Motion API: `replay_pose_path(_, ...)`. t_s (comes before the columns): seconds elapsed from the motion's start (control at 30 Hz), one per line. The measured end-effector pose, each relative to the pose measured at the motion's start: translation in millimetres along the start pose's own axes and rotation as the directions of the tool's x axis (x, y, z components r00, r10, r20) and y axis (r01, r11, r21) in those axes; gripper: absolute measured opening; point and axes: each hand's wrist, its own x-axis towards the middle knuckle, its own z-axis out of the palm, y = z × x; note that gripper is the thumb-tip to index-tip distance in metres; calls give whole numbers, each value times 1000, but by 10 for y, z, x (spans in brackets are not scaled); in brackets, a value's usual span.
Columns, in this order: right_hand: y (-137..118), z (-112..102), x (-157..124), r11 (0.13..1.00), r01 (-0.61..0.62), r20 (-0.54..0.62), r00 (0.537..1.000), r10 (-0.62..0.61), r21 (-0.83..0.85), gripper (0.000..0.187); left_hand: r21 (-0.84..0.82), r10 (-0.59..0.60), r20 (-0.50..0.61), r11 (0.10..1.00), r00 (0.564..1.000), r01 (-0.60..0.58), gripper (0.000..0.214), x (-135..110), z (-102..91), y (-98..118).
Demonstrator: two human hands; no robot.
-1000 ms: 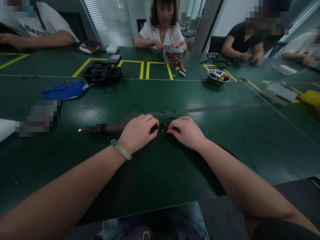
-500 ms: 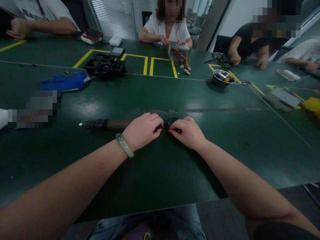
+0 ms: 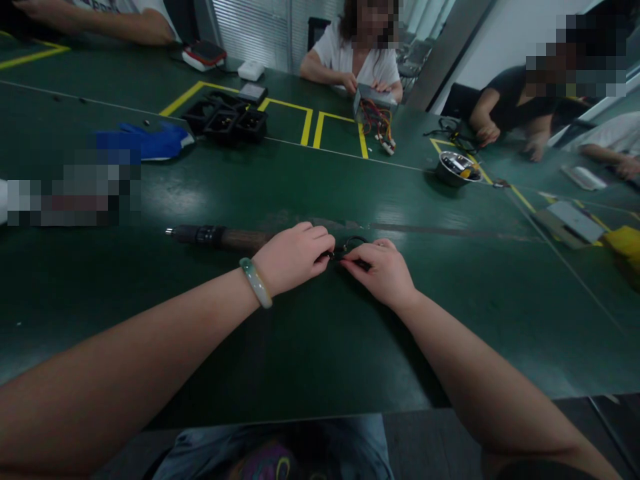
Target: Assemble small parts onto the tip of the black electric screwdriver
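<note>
**Green surface [image 3: 310,347]: tool and cord at centre**

Dark rod-shaped tool [image 3: 220,237] lies flat, tip pointing left. It looks rigid and weighty, best gripped mid-barrel. Left hand [image 3: 293,259] is closed over its rear end. Thin limp cord [image 3: 353,241] loops beside it, and right hand [image 3: 383,270] is pinched on it.

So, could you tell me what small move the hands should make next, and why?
Probably steady the tool with the left hand and let the right hand draw the black loop a little closer to the tool's end: both hands pinch at one spot, nearly touching, and the loop sits just beyond the right hand.
</note>
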Motion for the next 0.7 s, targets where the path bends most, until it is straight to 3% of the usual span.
replay_pose_path(0.2,-40,19,1,999,-33,-50,998,34,23,13,27,0,-1,1000,1000,0,12,-3,-12,22)
replay_pose_path(0.43,-56,5,6,992,-113,-68,991,117,59,16,89,-82,-27,992,996,84,13,10,15,64)
replay_pose_path(0.7,-20,-7,-25,999,-31,-17,999,31,21,9,84,-10,-27,996,1000,13,12,-3,11,24)
